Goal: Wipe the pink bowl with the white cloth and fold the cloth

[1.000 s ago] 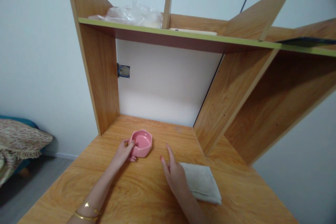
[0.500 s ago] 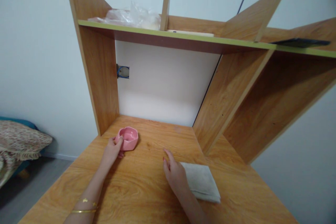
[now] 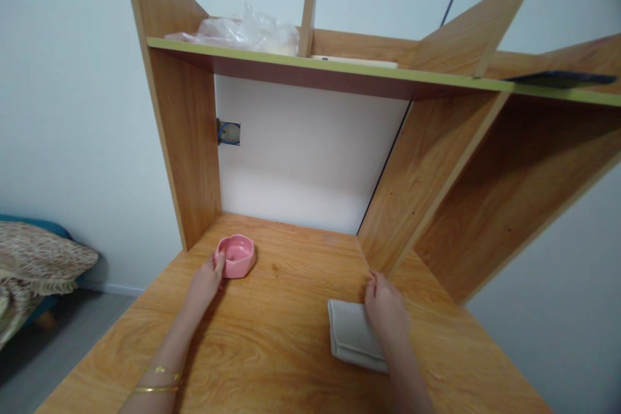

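A pink angular ashtray (image 3: 240,265) rests on the wooden desk near the left panel. My left hand (image 3: 208,277) grips its left side, thumb over the rim and the other fingers mostly hidden on the outside. To the right lies a folded light-grey cloth (image 3: 353,333), flat on the desk. My right hand (image 3: 385,307) is over the right part of this cloth and hides it there. Its fingers are bent together past the far edge, close to the foot of the upright divider; whether anything is between them is hidden.
Behind the desk (image 3: 272,343) rise a left side panel (image 3: 187,155) and a slanting divider (image 3: 431,174). A shelf (image 3: 349,81) overhead carries a clear plastic bag (image 3: 252,32) and a dark flat object (image 3: 563,79). An open socket box (image 3: 229,133) shows wires. A patterned blanket (image 3: 39,259) lies far left.
My right hand has moved right, from the cloth's left side to over its right part, and its fingers have closed up. My left hand stays at the ashtray, which has not visibly moved.
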The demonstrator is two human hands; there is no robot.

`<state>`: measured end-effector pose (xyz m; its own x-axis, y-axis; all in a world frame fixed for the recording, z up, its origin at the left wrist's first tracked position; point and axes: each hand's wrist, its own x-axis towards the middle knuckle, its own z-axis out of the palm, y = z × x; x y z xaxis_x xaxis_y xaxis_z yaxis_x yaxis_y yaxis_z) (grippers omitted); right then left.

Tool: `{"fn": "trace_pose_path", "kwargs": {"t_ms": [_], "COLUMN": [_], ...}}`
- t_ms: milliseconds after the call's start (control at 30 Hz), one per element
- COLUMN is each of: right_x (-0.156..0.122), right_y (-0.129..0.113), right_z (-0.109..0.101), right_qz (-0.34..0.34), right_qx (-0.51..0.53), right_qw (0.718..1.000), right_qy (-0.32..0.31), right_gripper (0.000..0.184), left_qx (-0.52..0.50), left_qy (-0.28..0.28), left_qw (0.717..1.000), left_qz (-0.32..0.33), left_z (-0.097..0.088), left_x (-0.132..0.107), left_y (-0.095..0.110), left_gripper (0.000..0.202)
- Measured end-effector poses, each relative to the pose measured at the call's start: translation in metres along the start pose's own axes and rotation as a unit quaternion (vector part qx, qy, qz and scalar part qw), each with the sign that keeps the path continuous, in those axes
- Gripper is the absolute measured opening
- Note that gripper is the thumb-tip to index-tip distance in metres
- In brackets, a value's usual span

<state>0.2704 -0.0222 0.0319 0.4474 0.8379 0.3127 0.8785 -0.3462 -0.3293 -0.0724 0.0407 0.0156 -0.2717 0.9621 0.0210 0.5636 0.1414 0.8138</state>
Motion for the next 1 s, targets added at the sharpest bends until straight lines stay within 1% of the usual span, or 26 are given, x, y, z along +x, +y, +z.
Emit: {"fn": "trace_pose_path", "kwargs": {"t_ms": [67, 100, 167, 233, 300, 367, 433, 467, 533, 600, 667, 700, 733, 767, 867, 1000], "right_x": [0.002, 0.002, 0.002, 0.002, 0.002, 0.000, -0.002, -0.004, -0.009, -0.013, -0.017, -0.019, -0.022, -0.024, -0.033, -0.042], "right_y": [0.018, 0.026, 0.039, 0.045, 0.044, 0.038, 0.029, 0.024, 0.012, 0.000, -0.010, -0.016, -0.020, -0.025, -0.038, -0.049], "right_z": [0.001, 0.003, 0.005, 0.007, 0.009, 0.012, 0.016, 0.019, 0.024, 0.029, 0.034, 0.036, 0.038, 0.040, 0.045, 0.051], "right_qz": [0.048, 0.058, 0.067, 0.062, 0.052, 0.040, 0.026, 0.017, -0.001, -0.024, -0.047, -0.058, -0.071, -0.083, -0.115, -0.139], "right_qx": [-0.059, -0.077, -0.089, -0.083, -0.075, -0.067, -0.059, -0.055, -0.045, -0.029, -0.012, -0.003, 0.012, 0.035, 0.135, 0.234], "right_qw": [0.995, 0.990, 0.985, 0.984, 0.983, 0.984, 0.985, 0.985, 0.987, 0.987, 0.986, 0.985, 0.984, 0.982, 0.971, 0.948], "right_qy": [-0.071, -0.100, -0.131, -0.145, -0.157, -0.162, -0.162, -0.161, -0.157, -0.157, -0.161, -0.163, -0.164, -0.164, -0.161, -0.162], "right_gripper": [0.037, 0.036, 0.035, 0.035, 0.034, 0.033, 0.033, 0.033, 0.036, 0.038, 0.040, 0.041, 0.042, 0.043, 0.044, 0.044], "left_qx": [0.024, 0.035, 0.053, 0.065, 0.074, 0.070, 0.033, 0.009, -0.021, -0.012, 0.011, 0.029, 0.053, 0.082, 0.134, 0.125], "left_qy": [0.008, 0.012, 0.018, 0.022, 0.042, 0.077, 0.104, 0.104, 0.070, -0.004, -0.102, -0.152, -0.190, -0.216, -0.249, -0.273], "left_qw": [1.000, 0.999, 0.998, 0.997, 0.996, 0.994, 0.991, 0.988, 0.980, 0.972, 0.960, 0.953, 0.946, 0.941, 0.931, 0.928], "left_qz": [0.012, 0.017, 0.027, 0.035, 0.036, 0.041, 0.079, 0.111, 0.183, 0.234, 0.259, 0.261, 0.257, 0.249, 0.230, 0.223], "left_z": [0.000, 0.000, 0.000, 0.001, 0.003, 0.004, 0.006, 0.008, 0.012, 0.018, 0.025, 0.028, 0.032, 0.035, 0.040, 0.041], "left_x": [-0.001, -0.002, -0.003, -0.005, -0.007, -0.009, -0.012, -0.014, -0.019, -0.027, -0.037, -0.042, -0.047, -0.052, -0.063, -0.066], "left_y": [0.000, 0.000, 0.001, 0.003, 0.005, 0.009, 0.013, 0.016, 0.021, 0.027, 0.031, 0.033, 0.035, 0.037, 0.040, 0.041], "left_gripper": [0.042, 0.040, 0.038, 0.038, 0.042, 0.049, 0.051, 0.049, 0.041, 0.037, 0.036, 0.036, 0.035, 0.034, 0.035, 0.034]}}
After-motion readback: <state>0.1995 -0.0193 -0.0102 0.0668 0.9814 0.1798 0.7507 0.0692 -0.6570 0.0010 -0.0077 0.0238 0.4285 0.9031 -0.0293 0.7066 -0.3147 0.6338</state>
